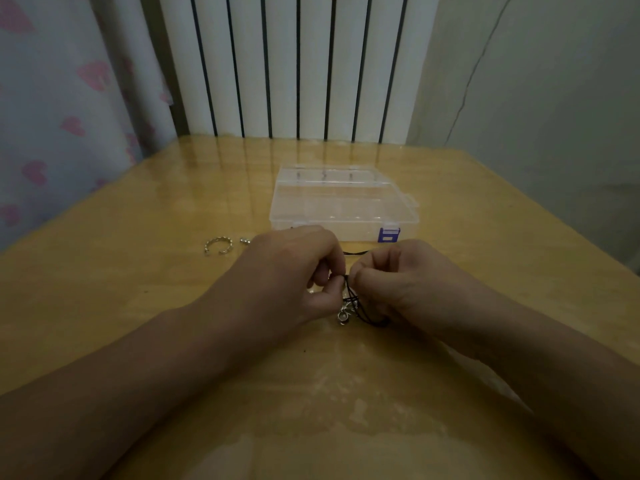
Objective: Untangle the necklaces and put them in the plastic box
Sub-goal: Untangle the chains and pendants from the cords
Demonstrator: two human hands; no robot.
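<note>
A tangle of thin black necklace cords (351, 301) hangs between my two hands just above the wooden table (138, 289), with a small silver clasp (343, 315) dangling at its lower end. My left hand (294, 268) pinches the cords from the left with thumb and fingertips. My right hand (398, 275) pinches them from the right, fingers curled. A short stretch of black cord (358, 252) shows on the table behind my hands. The clear plastic box (343, 202) lies closed just beyond, with a blue latch (389, 234) at its near right corner.
An open silver ring-shaped piece (217, 244) and a small silver bit (245, 241) lie on the table left of my left hand. A white radiator stands behind the table's far edge, a curtain at the left, a wall at the right.
</note>
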